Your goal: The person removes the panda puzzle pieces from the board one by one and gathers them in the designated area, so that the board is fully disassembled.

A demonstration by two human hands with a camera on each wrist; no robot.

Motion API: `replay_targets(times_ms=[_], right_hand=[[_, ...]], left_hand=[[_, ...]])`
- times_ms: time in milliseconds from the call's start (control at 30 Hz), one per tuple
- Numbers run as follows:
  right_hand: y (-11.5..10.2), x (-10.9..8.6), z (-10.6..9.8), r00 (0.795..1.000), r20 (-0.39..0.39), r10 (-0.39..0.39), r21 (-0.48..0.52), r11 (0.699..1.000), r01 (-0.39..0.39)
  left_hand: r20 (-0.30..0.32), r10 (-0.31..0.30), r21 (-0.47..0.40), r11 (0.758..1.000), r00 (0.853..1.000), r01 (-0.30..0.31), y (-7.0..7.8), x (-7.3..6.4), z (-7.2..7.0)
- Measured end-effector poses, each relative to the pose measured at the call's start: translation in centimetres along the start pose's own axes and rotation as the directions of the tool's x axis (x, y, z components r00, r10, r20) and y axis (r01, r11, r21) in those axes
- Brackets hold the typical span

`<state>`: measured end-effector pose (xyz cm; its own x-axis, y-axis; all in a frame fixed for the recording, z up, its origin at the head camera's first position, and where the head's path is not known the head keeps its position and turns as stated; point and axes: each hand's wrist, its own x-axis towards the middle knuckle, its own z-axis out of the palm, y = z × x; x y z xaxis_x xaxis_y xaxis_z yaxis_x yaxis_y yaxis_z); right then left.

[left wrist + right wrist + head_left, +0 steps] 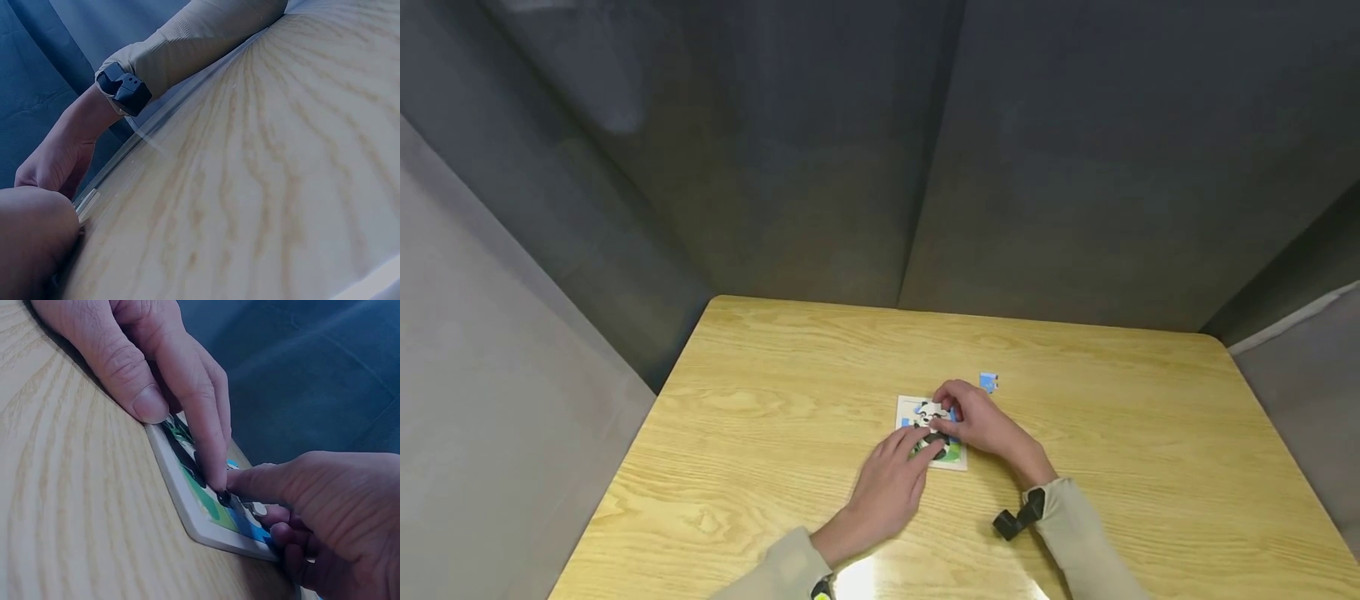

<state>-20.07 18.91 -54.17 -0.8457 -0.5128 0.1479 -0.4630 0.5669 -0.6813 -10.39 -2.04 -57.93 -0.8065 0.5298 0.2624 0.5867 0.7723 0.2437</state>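
A small panda jigsaw puzzle [951, 466] in a white-rimmed tray lies flat on the table. My left hand [891, 483] reaches over its lower left, with the fingertips resting on the picture and the thumb at the rim. At the upper right, my right hand [988, 425] pinches a puzzle piece [257, 509] with a pale edge between thumb and curled fingers, close over the tray. In the right wrist view, a left fingertip meets the right thumb [247, 482] there. The hands hide much of the picture. A loose blue puzzle piece [988, 382] lies just beyond the right hand.
The wood-grain table [760, 400] extends around the puzzle on all sides. Dark grey curtains [805, 167] hang behind its far edge, with lighter panels at both sides. A black wrist device [1019, 515] sits on the right cuff, close over the tabletop.
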Motion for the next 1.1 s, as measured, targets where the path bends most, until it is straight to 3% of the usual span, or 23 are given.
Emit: replay_targets(times_ms=[500, 800, 1100], right_hand=[[0.0, 0.2, 1.0, 1.000, -0.020, 0.008, -0.036, 0.999, -0.008], [1.3, 0.3, 1.0, 0.991, -0.114, -0.066, -0.086, 0.995, 0.057], [2.0, -0.1, 0.3, 0.986, -0.136, -0.094, -0.114, 0.990, 0.079]], left_hand=[[-0.010, 0.001, -0.006, 1.000, 1.000, -0.001, -0.6, -0.4, 0.4], [0.001, -0.002, 0.002, 1.000, 1.000, 0.002, -0.3, 0.2, 0.3], [-0.009, 0.006, -0.013, 1.000, 1.000, -0.006, -0.2, 0.3, 0.2]])
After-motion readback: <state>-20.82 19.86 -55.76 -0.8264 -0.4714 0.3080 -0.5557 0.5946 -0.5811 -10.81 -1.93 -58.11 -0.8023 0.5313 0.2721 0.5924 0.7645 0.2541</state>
